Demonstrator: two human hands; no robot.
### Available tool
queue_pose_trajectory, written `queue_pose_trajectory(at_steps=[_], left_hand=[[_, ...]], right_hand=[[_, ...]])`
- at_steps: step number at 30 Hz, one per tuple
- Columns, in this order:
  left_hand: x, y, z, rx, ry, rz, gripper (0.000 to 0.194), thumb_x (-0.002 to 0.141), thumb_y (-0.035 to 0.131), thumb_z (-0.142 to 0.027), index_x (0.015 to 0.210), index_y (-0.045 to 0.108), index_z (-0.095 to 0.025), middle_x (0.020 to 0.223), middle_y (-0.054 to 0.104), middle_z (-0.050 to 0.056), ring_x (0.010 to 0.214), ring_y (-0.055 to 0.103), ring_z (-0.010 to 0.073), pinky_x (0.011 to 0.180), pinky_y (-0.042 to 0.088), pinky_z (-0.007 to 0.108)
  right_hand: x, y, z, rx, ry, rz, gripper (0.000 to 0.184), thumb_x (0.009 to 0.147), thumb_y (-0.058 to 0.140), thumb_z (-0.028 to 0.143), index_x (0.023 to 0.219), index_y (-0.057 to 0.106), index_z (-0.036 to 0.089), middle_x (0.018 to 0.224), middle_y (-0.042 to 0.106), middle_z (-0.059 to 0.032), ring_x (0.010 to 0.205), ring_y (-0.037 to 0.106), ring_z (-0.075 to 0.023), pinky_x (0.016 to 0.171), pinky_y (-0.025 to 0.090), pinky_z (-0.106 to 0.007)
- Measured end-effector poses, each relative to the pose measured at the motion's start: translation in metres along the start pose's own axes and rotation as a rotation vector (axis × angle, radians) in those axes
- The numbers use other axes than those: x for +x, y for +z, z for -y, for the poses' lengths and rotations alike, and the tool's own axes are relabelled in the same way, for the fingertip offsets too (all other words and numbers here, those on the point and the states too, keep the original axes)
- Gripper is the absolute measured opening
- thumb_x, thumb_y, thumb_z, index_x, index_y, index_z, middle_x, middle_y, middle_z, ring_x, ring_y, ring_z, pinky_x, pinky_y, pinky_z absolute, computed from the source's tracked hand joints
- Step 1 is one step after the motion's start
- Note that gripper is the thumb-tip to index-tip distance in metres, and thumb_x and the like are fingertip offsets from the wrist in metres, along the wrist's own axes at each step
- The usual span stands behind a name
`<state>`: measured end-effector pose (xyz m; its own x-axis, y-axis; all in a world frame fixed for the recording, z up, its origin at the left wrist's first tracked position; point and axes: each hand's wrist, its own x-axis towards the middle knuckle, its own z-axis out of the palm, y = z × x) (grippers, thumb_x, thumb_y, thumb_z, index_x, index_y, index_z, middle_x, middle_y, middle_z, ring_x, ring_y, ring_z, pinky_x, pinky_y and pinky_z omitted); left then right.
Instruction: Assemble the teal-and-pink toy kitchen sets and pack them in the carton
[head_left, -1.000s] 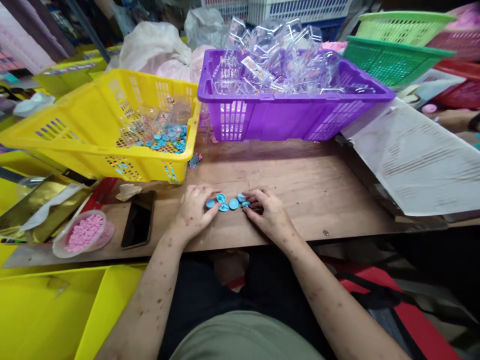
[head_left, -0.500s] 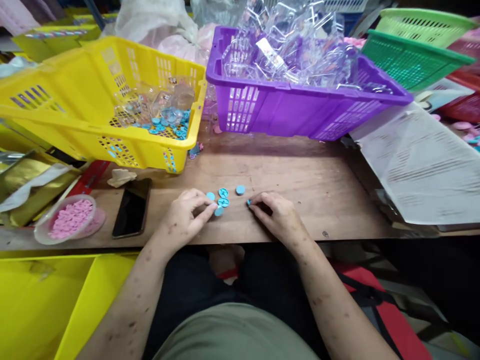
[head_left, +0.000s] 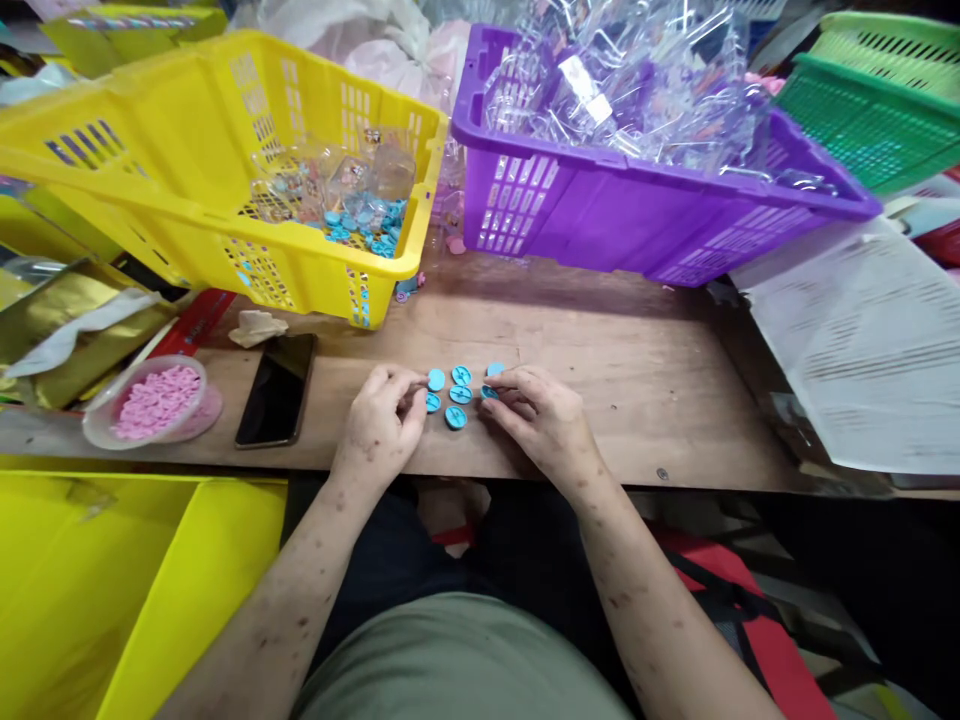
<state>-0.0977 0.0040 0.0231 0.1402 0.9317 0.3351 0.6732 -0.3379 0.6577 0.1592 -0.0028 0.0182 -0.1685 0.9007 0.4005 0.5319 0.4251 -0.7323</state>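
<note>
Counter first: the purple basket, far right, has clear packs heaped past its rim; a bump could slide some down. Tub of pink pieces sits by the near left edge, could spill if knocked. Blue discs might flip or skid if squeezed off-centre.

Counts: 1 counter, 1 yellow basket far left, 1 purple basket, 1 phone, 1 tub, 7 blue discs mid-counter between the 2 hands. Packs, pink pieces: too many.

Right hand: fingers pinching 1 disc. Left hand: fingers curled at 2 discs, can't tell if gripping.
</note>
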Motion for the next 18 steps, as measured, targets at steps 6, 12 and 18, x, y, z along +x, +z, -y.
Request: queue_pose_trajectory(at_steps=[6, 12, 18], left_hand=[[0.022, -0.003, 0.015, 0.129, 0.261, 0.193, 0.034, 0.108, 0.055, -0.022, 0.13, 0.08, -0.021, 0.136, 0.076, 0.012, 0.124, 0.069, 0.0302, 0.114, 0.056, 0.049], [0.055, 0.003, 0.023, 0.137, 0.131, 0.286, 0.022, 0.103, 0.067, -0.032, 0.11, 0.082, -0.017, 0.113, 0.079, 0.012, 0.106, 0.073, 0.0287, 0.102, 0.059, 0.042], [0.057, 0.006, 0.022, 0.09, 0.019, 0.187, 0.027, 0.106, 0.059, -0.025, 0.12, 0.081, -0.017, 0.109, 0.077, 0.009, 0.102, 0.074, 0.0256, 0.1, 0.059, 0.038]], right_hand=[[-0.002, 0.013, 0.003, 0.099, 0.083, 0.005, 0.02, 0.106, 0.078, 0.041, 0.121, 0.082, 0.029, 0.117, 0.083, -0.007, 0.095, 0.082, -0.0239, 0.093, 0.075, -0.041], [0.008, 0.015, 0.005, 0.13, 0.008, 0.053, 0.012, 0.107, 0.078, 0.038, 0.113, 0.085, 0.03, 0.118, 0.085, -0.0056, 0.111, 0.083, -0.0267, 0.102, 0.073, -0.044], [0.016, 0.015, 0.002, 0.088, -0.068, 0.177, 0.01, 0.108, 0.077, 0.033, 0.111, 0.086, 0.031, 0.117, 0.088, -0.0031, 0.112, 0.084, -0.0269, 0.112, 0.068, -0.049]])
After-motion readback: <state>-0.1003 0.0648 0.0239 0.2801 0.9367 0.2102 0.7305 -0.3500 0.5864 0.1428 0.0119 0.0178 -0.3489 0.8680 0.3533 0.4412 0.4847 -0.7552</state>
